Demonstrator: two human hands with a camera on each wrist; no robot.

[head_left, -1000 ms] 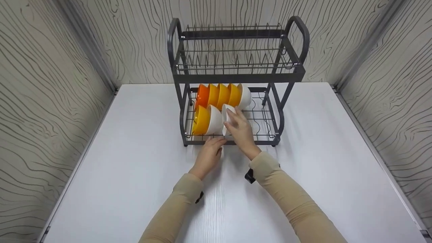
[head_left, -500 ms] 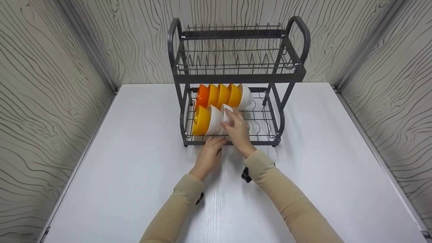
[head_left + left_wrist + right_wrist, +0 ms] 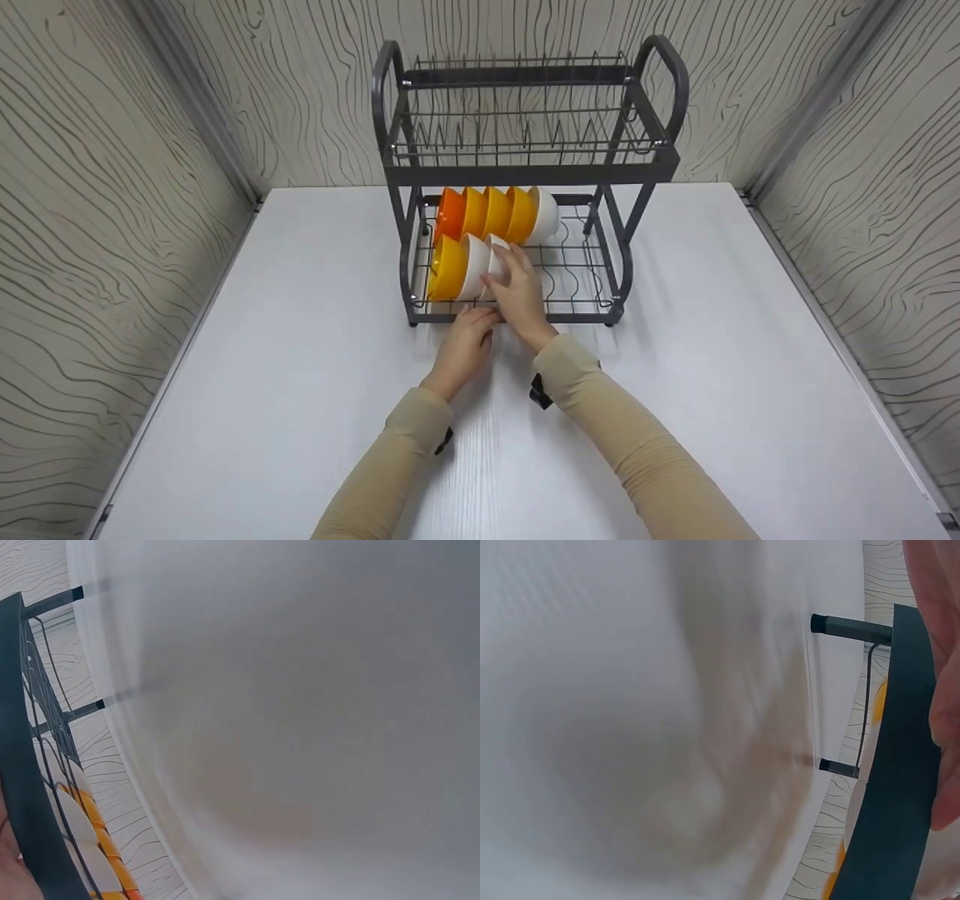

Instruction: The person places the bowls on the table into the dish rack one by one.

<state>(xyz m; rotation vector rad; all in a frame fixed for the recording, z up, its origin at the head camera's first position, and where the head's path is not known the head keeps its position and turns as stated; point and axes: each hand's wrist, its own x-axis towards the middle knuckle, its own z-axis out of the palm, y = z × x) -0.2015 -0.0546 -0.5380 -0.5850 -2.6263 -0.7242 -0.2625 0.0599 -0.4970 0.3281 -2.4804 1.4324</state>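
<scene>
My right hand point(image 3: 520, 298) grips a white bowl point(image 3: 496, 261) standing on edge in the front row of the dish rack's lower tier. It sits right up against a second white bowl point(image 3: 473, 266), with a yellow bowl point(image 3: 445, 274) at the row's left end. My left hand point(image 3: 460, 349) rests at the rack's front rail point(image 3: 435, 318), fingers extended along it below the bowls. In the right wrist view, fingers point(image 3: 946, 716) show beside the dark rail point(image 3: 889, 787); the left wrist view catches only a bit of the hand point(image 3: 15, 877).
Behind stands a row with an orange bowl point(image 3: 449, 214), several yellow bowls point(image 3: 495, 212) and a white bowl point(image 3: 547, 216). The upper wire tier point(image 3: 525, 142) overhangs the bowls. Wire grid point(image 3: 577, 270) shows on the lower tier's right. Patterned panels point(image 3: 97, 225) enclose the white table point(image 3: 285, 360).
My right hand has moved left with the white bowl, closing the gap to the white bowl beside it. My left hand has stayed at the front rail.
</scene>
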